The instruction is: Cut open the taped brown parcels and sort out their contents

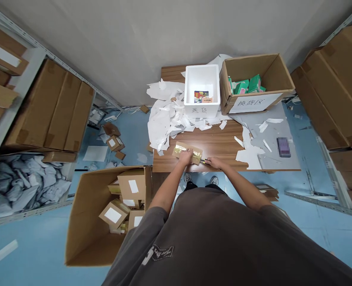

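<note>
A small flat cardboard box [196, 154] with shiny yellowish tape across its top lies near the front edge of the wooden table [220, 139]. My left hand [185, 157] grips this box from above, near its middle, with the fingers bent. In my right hand [215, 162] is a slim black-and-yellow utility knife [205, 161], its front end pointing at the box's right end. Whether the blade touches the cardboard is too small to tell.
Behind the box are torn white paper [164, 119], a white foam bin [202, 110] holding small packets and a carton [255, 104] with green boxes. A blurred purple object [283, 147] lies on the right. A large open carton [86, 214] of parcels stands at lower left. Shelves flank both sides.
</note>
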Demonstrator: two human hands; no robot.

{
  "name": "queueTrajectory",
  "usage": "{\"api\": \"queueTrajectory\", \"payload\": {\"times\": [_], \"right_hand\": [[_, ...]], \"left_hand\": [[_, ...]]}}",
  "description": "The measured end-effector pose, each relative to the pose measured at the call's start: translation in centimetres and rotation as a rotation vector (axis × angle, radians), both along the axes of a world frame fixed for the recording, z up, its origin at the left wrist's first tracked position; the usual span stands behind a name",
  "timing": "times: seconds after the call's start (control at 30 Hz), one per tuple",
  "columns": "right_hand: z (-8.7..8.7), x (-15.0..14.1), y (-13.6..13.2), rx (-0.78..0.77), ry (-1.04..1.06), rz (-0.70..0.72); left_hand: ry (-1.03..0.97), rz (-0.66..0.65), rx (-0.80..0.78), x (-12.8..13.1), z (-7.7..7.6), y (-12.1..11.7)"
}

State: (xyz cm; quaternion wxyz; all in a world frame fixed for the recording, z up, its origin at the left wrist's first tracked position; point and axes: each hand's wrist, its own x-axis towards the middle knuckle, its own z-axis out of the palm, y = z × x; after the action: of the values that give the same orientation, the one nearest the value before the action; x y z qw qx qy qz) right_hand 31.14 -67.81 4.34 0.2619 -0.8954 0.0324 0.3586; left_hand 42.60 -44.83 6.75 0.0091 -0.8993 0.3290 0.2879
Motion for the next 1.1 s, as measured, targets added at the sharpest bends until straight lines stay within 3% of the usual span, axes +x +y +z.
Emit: {"api": "queueTrajectory", "payload": {"times": [0.23, 0.43, 0.6, 0.73, 0.9, 0.97, 1.1], "right_hand": [[1.9, -2.6, -3.0, 0.009, -0.106, -0.173], [2.3, -2.1, 0.1, 0.054, -0.169, -0.101], [2.5, -2.2, 1.8, -0.112, -0.112, -0.097], [3.0, -1.8, 3.2, -0.239, -0.139, -0.086], [2.5, -1.4, 5.1, -0.285, -0.171, -0.068], [2.4, -1.9, 3.6, -0.324, -0.135, -0.145], [2.2, -4.1, -2.7, -0.412, -0.137, -0.429]], "left_hand": [[-0.101, 0.123, -0.165, -1.9, -1.0, 0.5], [-0.11, 0.233, -0.061, 0.6, -3.1, 0.6], [-0.146, 0.152, -0.12, 1.6, -4.3, 1.4], [-0.2, 0.086, -0.221, 1.2, -4.9, 2.5], [-0.259, 0.13, -0.3, -0.5, -6.1, 3.1], [-0.257, 0.148, -0.335, -1.0, -6.6, 3.2], [-0.24, 0.187, -0.4, -1.0, -7.1, 3.2]]}}
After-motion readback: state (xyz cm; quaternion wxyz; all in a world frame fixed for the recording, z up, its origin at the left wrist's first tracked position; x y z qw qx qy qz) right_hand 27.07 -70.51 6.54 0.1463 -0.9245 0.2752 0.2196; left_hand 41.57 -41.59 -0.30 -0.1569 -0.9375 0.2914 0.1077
